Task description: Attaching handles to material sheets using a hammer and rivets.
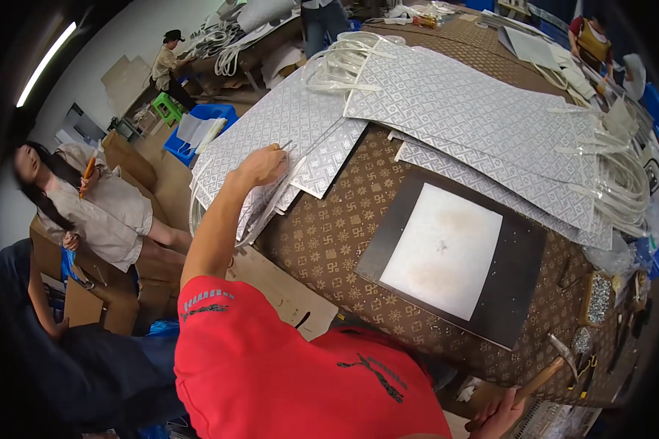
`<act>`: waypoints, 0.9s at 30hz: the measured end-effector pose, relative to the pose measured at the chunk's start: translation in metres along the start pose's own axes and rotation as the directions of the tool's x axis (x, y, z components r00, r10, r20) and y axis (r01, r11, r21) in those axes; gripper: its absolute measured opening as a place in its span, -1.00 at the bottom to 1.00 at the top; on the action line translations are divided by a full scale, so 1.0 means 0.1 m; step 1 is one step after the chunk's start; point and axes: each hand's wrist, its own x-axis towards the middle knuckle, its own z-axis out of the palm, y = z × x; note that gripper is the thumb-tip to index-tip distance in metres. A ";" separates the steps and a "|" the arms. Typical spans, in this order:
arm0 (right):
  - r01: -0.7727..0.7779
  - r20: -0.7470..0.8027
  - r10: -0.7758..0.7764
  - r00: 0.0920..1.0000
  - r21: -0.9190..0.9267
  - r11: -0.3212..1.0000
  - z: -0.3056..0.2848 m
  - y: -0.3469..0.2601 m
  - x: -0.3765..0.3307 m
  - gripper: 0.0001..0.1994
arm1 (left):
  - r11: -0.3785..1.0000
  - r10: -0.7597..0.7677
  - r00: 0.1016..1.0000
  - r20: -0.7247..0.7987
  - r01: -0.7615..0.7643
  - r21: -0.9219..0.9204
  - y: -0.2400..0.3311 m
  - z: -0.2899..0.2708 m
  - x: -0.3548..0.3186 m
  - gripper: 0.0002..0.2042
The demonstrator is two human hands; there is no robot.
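My left hand is closed, reaching over a stack of patterned silver-white sheets on the left side of the table. Out of its fingers sticks the tip of a thin metal rod; the rest of the rod is hidden. At the lower right, my right hand grips a hammer by its wooden handle, with the metal head beyond the table's near edge side. Between the hands lies a white pad on a dark flat board, with a greyish worn patch at its middle.
A second pile of patterned sheets with clear tubular straps covers the far side. Trays of small metal parts and hand tools sit at the right edge. A person stands at the left; others work farther back.
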 end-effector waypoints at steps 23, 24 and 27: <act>0.003 0.181 0.016 0.983 -0.099 0.995 0.29 0.08 -0.10 -0.75 | 0.976 -0.169 0.977 -0.132 0.184 0.113 0.34 0.11 0.21 -0.76; -0.009 0.195 0.026 0.980 -0.087 0.996 0.32 0.05 -0.11 -0.74 | 0.975 -0.172 0.971 -0.166 0.192 0.113 0.30 0.09 0.26 -0.77; -0.011 0.204 0.030 0.979 -0.090 0.996 0.40 0.01 -0.10 -0.73 | 0.962 -0.206 0.950 -0.235 0.240 0.127 0.05 -0.08 0.40 -0.80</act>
